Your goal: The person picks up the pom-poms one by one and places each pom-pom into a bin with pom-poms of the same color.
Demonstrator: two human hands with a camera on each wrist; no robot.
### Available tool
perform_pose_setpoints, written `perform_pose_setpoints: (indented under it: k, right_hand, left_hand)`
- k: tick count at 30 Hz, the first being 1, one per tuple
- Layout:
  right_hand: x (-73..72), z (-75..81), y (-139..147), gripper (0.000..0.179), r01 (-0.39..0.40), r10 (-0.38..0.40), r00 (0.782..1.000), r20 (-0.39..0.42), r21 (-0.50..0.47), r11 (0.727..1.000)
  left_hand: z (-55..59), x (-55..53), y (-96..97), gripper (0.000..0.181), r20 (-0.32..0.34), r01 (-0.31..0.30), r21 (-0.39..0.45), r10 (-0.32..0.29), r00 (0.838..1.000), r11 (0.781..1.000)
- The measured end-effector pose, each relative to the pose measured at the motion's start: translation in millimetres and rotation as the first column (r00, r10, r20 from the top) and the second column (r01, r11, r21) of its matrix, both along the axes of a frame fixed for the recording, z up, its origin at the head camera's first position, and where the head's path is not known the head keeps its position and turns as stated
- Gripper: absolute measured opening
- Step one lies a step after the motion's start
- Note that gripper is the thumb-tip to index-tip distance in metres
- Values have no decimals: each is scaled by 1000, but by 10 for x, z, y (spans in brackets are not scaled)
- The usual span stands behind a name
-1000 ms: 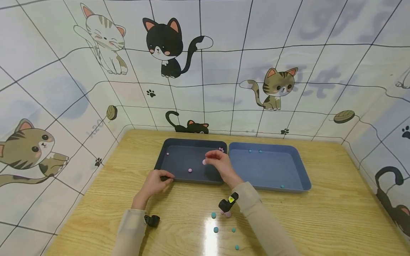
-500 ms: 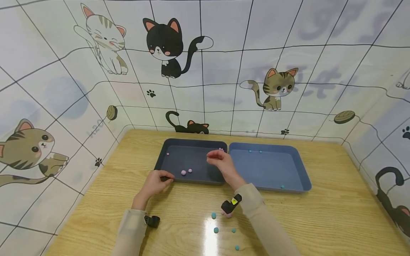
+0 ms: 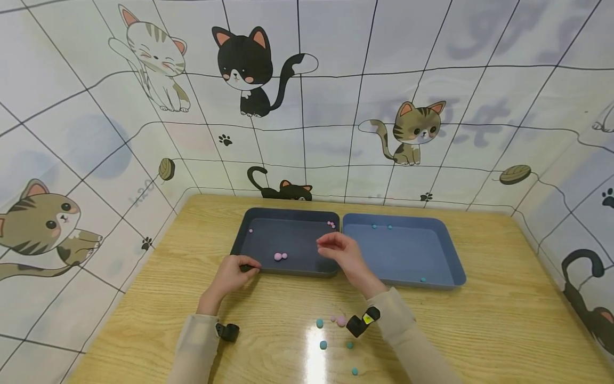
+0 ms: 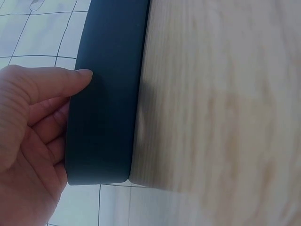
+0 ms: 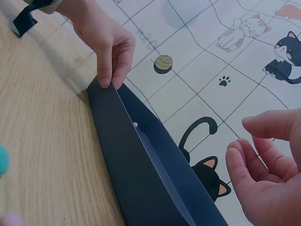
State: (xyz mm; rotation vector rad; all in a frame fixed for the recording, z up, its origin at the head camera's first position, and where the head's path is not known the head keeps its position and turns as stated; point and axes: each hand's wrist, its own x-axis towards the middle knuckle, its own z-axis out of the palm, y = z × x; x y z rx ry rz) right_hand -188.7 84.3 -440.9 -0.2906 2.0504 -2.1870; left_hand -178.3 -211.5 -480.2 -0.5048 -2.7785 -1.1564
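Observation:
My left hand (image 3: 235, 276) grips the front left corner of the dark grey tray (image 3: 299, 270), thumb on the outer wall and fingers over the rim. The left wrist view shows the thumb against the wall. My right hand (image 3: 342, 256) hovers over the tray's right end, holding nothing; in the right wrist view a gap shows between its thumb and fingers. Inside the tray two pink balls (image 3: 278, 257) touch near the front. A small pink ball (image 3: 251, 231) lies at the left, and several tiny pink balls (image 3: 331, 224) sit in the far right corner.
A blue tray (image 3: 408, 250) stands right beside the dark one, with 3 small teal balls in it. On the table in front lie several teal balls (image 3: 323, 345) and two pink balls (image 3: 341, 321). A cat-patterned wall covering (image 3: 331, 160) rises behind.
My right hand has let go of a pink ball, which dropped into the dark tray and rolled against another. That hand then drew back to the right. My left hand has stayed put.

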Motion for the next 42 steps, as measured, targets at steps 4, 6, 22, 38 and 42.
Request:
perform_pose_setpoints:
  k: [4, 6, 22, 38, 42]
  right_hand:
    - [89, -12, 76, 25, -48, 48, 999, -12, 14, 999]
    - [136, -16, 105, 26, -64, 64, 998, -10, 22, 998]
    - [538, -218, 381, 27, -155, 157, 987, -40, 60, 986]
    - [776, -442, 445, 26, -221, 220, 975, 25, 175, 959]
    - [802, -477, 464, 26, -231, 234, 972, 7, 177, 957]
  left_hand:
    - [8, 3, 4, 9, 4, -4, -4, 4, 1000, 1000]
    - [9, 4, 4, 8, 5, -5, -4, 5, 1000, 1000]
    - [11, 2, 7, 8, 16, -1, 7, 1, 1000, 1000]
    - [18, 7, -1, 7, 8, 8, 1, -8, 1000, 1000]
    - [8, 2, 0, 7, 10, 8, -8, -8, 1000, 1000]
